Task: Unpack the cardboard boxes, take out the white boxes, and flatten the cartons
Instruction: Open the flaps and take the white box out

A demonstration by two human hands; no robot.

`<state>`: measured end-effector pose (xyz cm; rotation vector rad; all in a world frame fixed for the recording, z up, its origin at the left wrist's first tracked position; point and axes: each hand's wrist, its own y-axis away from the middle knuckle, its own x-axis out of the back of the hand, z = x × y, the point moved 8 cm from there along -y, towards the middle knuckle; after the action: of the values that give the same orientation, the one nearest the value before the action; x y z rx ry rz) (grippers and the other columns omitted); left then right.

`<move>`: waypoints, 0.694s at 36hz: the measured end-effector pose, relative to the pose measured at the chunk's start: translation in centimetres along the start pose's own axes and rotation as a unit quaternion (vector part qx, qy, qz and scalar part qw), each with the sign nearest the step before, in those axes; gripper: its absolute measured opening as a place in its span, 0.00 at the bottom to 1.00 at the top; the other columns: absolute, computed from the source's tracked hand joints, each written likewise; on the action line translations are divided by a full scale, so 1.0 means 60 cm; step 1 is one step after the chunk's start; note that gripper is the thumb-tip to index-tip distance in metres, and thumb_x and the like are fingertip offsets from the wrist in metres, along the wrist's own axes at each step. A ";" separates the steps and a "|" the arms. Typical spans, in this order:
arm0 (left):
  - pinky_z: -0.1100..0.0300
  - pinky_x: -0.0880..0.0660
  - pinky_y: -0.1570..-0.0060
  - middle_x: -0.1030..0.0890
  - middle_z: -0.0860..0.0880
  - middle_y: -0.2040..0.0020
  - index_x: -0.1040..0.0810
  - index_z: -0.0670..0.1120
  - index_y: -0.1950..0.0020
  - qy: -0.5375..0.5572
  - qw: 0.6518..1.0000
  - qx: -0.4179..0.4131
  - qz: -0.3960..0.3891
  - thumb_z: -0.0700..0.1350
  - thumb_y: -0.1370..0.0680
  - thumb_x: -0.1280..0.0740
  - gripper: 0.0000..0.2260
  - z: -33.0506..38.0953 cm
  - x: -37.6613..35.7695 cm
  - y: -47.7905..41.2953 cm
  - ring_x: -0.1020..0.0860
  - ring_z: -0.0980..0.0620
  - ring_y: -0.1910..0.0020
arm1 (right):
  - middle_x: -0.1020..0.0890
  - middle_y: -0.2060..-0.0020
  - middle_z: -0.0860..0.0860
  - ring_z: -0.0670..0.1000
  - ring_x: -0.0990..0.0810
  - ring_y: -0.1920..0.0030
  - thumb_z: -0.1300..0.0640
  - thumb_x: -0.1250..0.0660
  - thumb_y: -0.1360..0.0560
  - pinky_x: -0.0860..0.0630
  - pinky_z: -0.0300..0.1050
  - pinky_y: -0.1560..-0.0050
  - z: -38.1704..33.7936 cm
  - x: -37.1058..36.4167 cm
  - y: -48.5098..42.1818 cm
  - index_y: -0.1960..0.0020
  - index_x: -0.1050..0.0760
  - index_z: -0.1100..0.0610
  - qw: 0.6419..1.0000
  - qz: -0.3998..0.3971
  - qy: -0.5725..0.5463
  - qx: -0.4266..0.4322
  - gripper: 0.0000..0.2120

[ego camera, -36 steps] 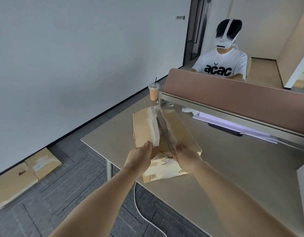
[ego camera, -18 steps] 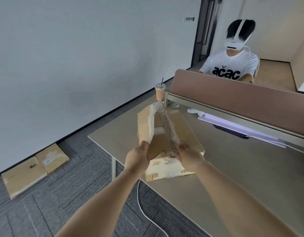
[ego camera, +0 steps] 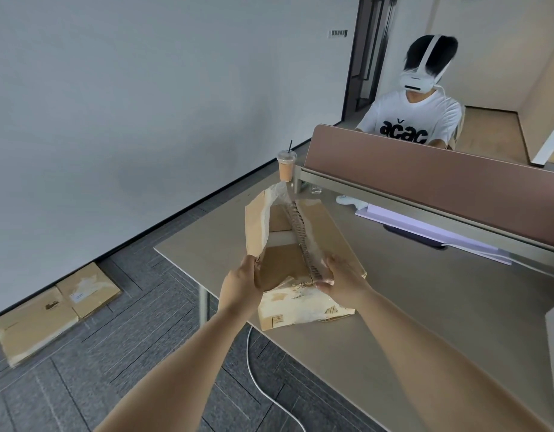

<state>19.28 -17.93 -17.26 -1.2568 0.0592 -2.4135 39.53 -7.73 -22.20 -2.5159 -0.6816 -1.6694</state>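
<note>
A brown cardboard carton with torn tape lies on the beige table near its left corner. Its left top flap stands lifted and my left hand grips the flap's near end. The right flap lies nearly flat, and my right hand grips its near inner edge. Between the flaps a sliver of a white box shows inside, under a brown inner flap.
Two flattened cartons lie on the grey floor by the wall. An iced drink cup stands at the table's far corner beside a brown desk divider. A person with a headset sits behind it. A white cable hangs under the table.
The left flap has swung up and outward, widening the gap, so the carton's inside now shows. Both hands stayed at the near ends of the flaps.
</note>
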 end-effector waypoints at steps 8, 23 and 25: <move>0.58 0.42 0.75 0.31 0.50 0.71 0.36 0.44 0.57 0.022 1.000 0.003 0.000 0.40 0.18 0.45 0.08 -0.002 0.010 0.005 0.31 0.47 0.72 | 0.49 0.22 0.54 0.55 0.51 0.22 0.45 0.39 0.21 0.49 0.50 0.25 -0.014 -0.001 -0.009 0.22 0.46 0.54 0.999 -0.012 -0.021 -0.024 0.32; 0.54 0.34 0.72 0.29 0.49 0.69 0.35 0.42 0.56 0.029 0.999 0.037 -0.009 0.39 0.18 0.45 0.07 -0.008 0.014 0.002 0.29 0.45 0.70 | 0.20 0.49 0.47 0.61 0.30 0.34 0.54 0.37 0.24 0.37 0.60 0.30 -0.035 -0.001 -0.034 0.61 0.23 0.44 0.970 0.039 -0.224 -0.085 0.10; 0.52 0.31 0.70 0.29 0.48 0.69 0.34 0.41 0.55 0.036 0.998 0.043 -0.002 0.40 0.18 0.46 0.07 -0.016 0.022 0.005 0.28 0.46 0.70 | 0.20 0.48 0.44 0.57 0.31 0.33 0.53 0.38 0.22 0.46 0.60 0.26 -0.045 -0.006 -0.036 0.55 0.23 0.43 0.973 0.028 -0.218 -0.073 0.07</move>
<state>17.95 -18.85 -16.89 -1.1329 -0.0268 -2.4367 36.25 -6.63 -21.82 -3.0122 -0.5179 -1.1921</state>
